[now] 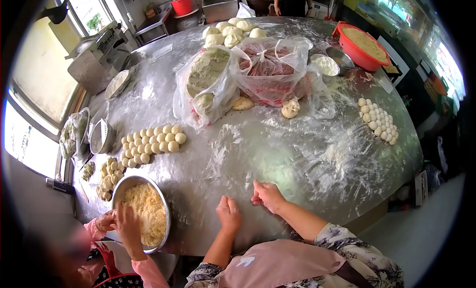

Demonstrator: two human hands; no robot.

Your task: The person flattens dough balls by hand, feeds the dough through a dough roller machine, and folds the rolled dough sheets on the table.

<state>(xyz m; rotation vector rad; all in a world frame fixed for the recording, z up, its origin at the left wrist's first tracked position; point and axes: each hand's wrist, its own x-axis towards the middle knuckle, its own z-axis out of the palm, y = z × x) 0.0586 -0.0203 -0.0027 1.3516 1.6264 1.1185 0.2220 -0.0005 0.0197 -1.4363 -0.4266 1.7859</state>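
My left hand (228, 213) is closed in a loose fist over the near edge of the metal table. To its right, my right hand (267, 196) is also closed, its fingers curled in toward the palm. The inside of both hands is hidden, so I cannot make out whether anything is in them. A small gap separates the hands. Around them lies the floury metal tabletop (238, 164). Rows of round dough balls (151, 144) sit beyond my left hand, to the left. Scattered white flour (339, 156) covers the surface right of my right hand.
A co-worker's hands (126, 226) are over a metal bowl of yellow crumbly filling (146, 208). Plastic bags of green filling (206, 82) and red filling (267, 64) stand mid-table. Larger dough pieces (233, 30), a red basin (357, 47) and small balls (378, 121) lie farther off.
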